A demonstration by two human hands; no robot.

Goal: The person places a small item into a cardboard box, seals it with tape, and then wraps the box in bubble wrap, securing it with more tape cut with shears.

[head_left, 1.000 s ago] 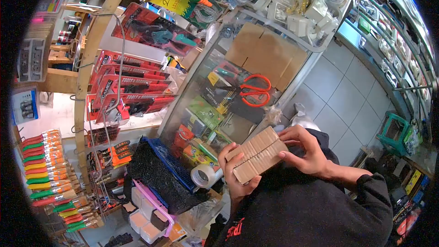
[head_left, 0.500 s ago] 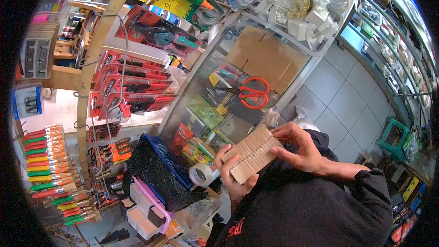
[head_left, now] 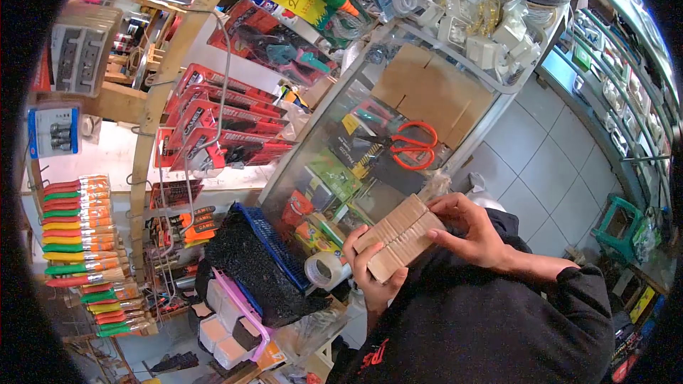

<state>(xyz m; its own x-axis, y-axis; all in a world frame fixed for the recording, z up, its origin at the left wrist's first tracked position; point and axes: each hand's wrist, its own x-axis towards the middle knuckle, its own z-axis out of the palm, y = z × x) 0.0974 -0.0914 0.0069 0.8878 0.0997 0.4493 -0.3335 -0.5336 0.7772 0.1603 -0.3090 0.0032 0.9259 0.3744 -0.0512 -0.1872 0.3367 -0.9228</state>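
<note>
Between my two hands is a small folded piece of corrugated cardboard (head_left: 400,237), held tilted, with a seam or fold along its middle. My left hand (head_left: 373,270) grips its lower left end, fingers on one side and thumb at the bottom edge. At the upper right end, my right hand (head_left: 471,231) pinches it with the thumb on the top face. Just left of my left hand lies a roll of clear tape (head_left: 326,271). Orange-handled scissors (head_left: 413,146) rest on the glass counter beyond the cardboard.
A flat cardboard sheet (head_left: 434,92) lies on the glass display counter (head_left: 279,183). Beside it stand a black-lined blue basket (head_left: 260,259) and a pink-rimmed container (head_left: 245,313). Paintbrushes (head_left: 78,231) and red tool packs (head_left: 224,117) hang at left. A green stool (head_left: 616,222) stands on the tiled floor.
The whole view has shifted, so the surroundings appear slightly further right. Both hands keep hold of the cardboard, its face turned a little; the grip looks nearly the same.
</note>
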